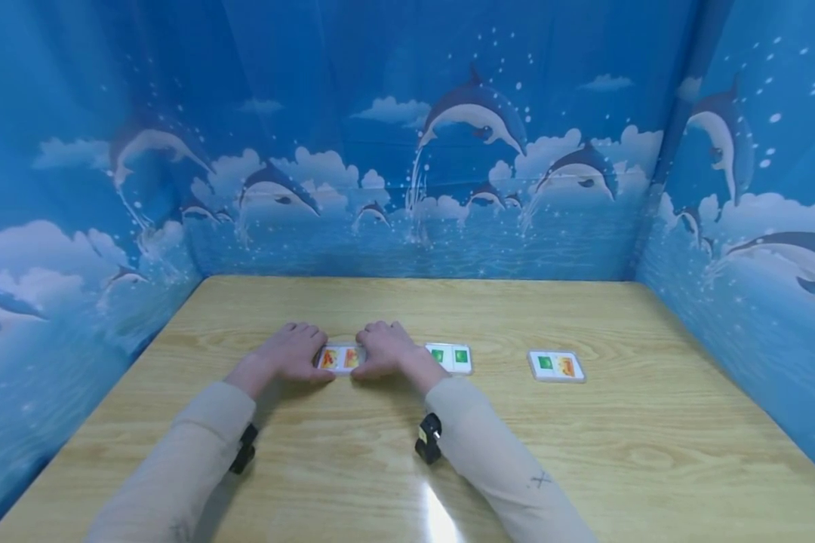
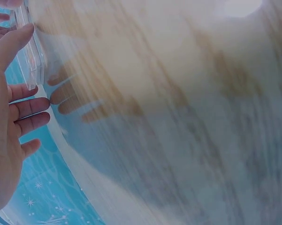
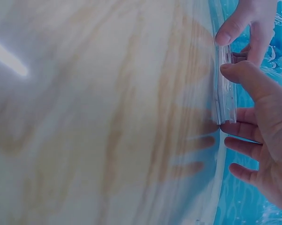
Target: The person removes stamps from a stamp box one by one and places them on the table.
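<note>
A flat, clear-edged picture tile [image 1: 342, 358] with two orange-red pictures on white lies on the table between both hands. My left hand [image 1: 292, 353] holds its left end, thumb on the near edge and fingers at the far side. At the right end, my right hand [image 1: 387, 351] pinches it the same way. The left wrist view gives the tile's transparent side [image 2: 32, 58] edge-on, with the thumb against it. In the right wrist view the tile [image 3: 227, 91] also appears edge-on, both thumbs touching it. The fingers hide part of each end.
Just right of my right hand lies a tile with two green pictures [image 1: 456, 358], its left edge partly covered by the wrist. Farther right is a tile with one green and one orange picture [image 1: 557, 366]. Dolphin-printed curtains [image 1: 353, 136] enclose the wooden table [image 1: 625, 452].
</note>
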The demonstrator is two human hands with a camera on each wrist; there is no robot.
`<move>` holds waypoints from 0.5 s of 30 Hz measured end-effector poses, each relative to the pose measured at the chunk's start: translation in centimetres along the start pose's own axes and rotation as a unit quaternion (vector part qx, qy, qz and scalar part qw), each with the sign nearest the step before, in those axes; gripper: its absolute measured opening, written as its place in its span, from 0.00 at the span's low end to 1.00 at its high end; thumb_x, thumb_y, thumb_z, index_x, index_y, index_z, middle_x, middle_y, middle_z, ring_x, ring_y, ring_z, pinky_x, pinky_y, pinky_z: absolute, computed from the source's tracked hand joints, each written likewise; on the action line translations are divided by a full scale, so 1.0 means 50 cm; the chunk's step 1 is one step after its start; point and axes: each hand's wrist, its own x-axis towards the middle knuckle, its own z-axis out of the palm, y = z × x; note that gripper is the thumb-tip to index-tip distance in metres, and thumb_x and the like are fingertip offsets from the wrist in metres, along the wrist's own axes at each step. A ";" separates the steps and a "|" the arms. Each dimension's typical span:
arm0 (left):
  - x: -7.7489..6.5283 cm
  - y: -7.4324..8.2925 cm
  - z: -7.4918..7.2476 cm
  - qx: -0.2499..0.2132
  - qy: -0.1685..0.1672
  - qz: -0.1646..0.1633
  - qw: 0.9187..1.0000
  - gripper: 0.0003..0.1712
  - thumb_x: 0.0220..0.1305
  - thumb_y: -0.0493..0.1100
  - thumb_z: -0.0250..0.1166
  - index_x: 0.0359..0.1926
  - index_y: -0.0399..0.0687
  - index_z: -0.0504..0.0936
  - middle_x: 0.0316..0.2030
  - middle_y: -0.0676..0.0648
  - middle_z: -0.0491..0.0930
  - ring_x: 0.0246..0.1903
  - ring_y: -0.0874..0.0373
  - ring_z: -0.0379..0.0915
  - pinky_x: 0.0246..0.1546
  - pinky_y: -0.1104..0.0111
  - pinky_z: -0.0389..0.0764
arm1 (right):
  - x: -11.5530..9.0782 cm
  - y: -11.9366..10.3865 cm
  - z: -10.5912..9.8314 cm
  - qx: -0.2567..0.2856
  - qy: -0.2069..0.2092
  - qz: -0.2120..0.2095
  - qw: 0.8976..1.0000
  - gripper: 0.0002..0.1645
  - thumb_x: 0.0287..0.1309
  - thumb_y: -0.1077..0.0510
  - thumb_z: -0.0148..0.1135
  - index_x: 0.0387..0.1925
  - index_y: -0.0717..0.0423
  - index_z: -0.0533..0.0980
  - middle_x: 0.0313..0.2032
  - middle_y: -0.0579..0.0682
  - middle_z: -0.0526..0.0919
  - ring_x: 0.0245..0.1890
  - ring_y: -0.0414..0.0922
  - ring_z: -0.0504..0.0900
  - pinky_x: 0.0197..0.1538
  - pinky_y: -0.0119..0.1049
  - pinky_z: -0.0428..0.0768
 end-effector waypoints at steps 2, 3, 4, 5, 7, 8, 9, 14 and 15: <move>-0.002 0.002 -0.002 -0.001 -0.002 0.001 1.000 0.42 0.52 0.70 0.58 0.53 0.40 0.72 0.48 0.41 0.73 0.51 0.46 0.67 0.56 0.50 0.61 | 0.000 0.000 0.001 -0.004 -0.001 -0.001 1.000 0.40 0.45 0.35 0.64 0.56 0.52 0.71 0.51 0.48 0.74 0.48 0.44 0.70 0.52 0.40 0.67; -0.003 0.002 -0.002 -0.001 -0.002 0.002 1.000 0.42 0.52 0.70 0.59 0.53 0.39 0.72 0.49 0.41 0.73 0.51 0.46 0.67 0.56 0.50 0.61 | 0.000 0.000 0.002 -0.007 -0.002 -0.002 1.000 0.40 0.45 0.35 0.64 0.56 0.52 0.71 0.51 0.48 0.74 0.48 0.44 0.70 0.52 0.41 0.67; -0.003 0.002 -0.003 -0.002 -0.001 0.003 1.000 0.42 0.52 0.70 0.59 0.53 0.40 0.72 0.48 0.41 0.73 0.51 0.46 0.67 0.56 0.49 0.61 | 0.001 0.000 0.002 -0.011 -0.003 -0.003 1.000 0.40 0.45 0.34 0.63 0.56 0.52 0.71 0.51 0.49 0.74 0.48 0.44 0.70 0.52 0.41 0.67; -0.004 0.003 -0.003 -0.001 -0.001 0.004 1.000 0.41 0.52 0.70 0.59 0.53 0.40 0.72 0.48 0.41 0.73 0.51 0.46 0.67 0.56 0.50 0.61 | 0.001 0.000 0.003 -0.015 -0.004 -0.004 1.000 0.40 0.45 0.34 0.63 0.56 0.52 0.71 0.51 0.49 0.74 0.49 0.44 0.70 0.52 0.41 0.67; -0.004 0.003 -0.004 0.000 0.001 0.007 1.000 0.41 0.52 0.69 0.59 0.52 0.40 0.72 0.47 0.42 0.73 0.50 0.47 0.67 0.56 0.50 0.62 | 0.002 0.000 0.003 -0.022 -0.006 -0.006 1.000 0.40 0.46 0.33 0.63 0.56 0.52 0.71 0.51 0.49 0.73 0.49 0.44 0.70 0.52 0.41 0.67; -0.004 0.002 -0.004 0.000 0.001 0.008 1.000 0.40 0.52 0.69 0.59 0.52 0.40 0.72 0.47 0.42 0.73 0.49 0.47 0.67 0.56 0.50 0.62 | 0.002 0.000 0.003 -0.027 -0.007 -0.007 1.000 0.40 0.45 0.33 0.63 0.56 0.52 0.71 0.51 0.49 0.73 0.49 0.44 0.70 0.52 0.41 0.67; -0.004 0.002 -0.003 0.002 0.001 0.009 1.000 0.40 0.52 0.70 0.59 0.51 0.41 0.72 0.47 0.42 0.73 0.49 0.47 0.67 0.55 0.50 0.62 | 0.002 0.000 0.003 -0.031 -0.007 -0.008 0.999 0.40 0.45 0.33 0.62 0.55 0.52 0.71 0.51 0.49 0.73 0.48 0.44 0.70 0.51 0.41 0.68; -0.002 0.003 -0.003 -0.001 -0.002 0.005 1.000 0.41 0.52 0.70 0.58 0.52 0.41 0.72 0.48 0.42 0.73 0.50 0.47 0.67 0.56 0.50 0.62 | 0.000 0.001 0.000 -0.030 -0.010 -0.009 0.999 0.39 0.46 0.33 0.62 0.55 0.51 0.71 0.50 0.48 0.73 0.48 0.43 0.70 0.51 0.41 0.68; -0.001 0.003 -0.003 -0.002 -0.003 0.004 1.000 0.41 0.52 0.70 0.58 0.52 0.41 0.72 0.48 0.41 0.73 0.50 0.47 0.67 0.56 0.50 0.62 | 0.000 0.002 -0.001 -0.026 -0.011 -0.007 1.000 0.39 0.46 0.33 0.62 0.56 0.51 0.71 0.50 0.48 0.73 0.48 0.43 0.70 0.51 0.41 0.68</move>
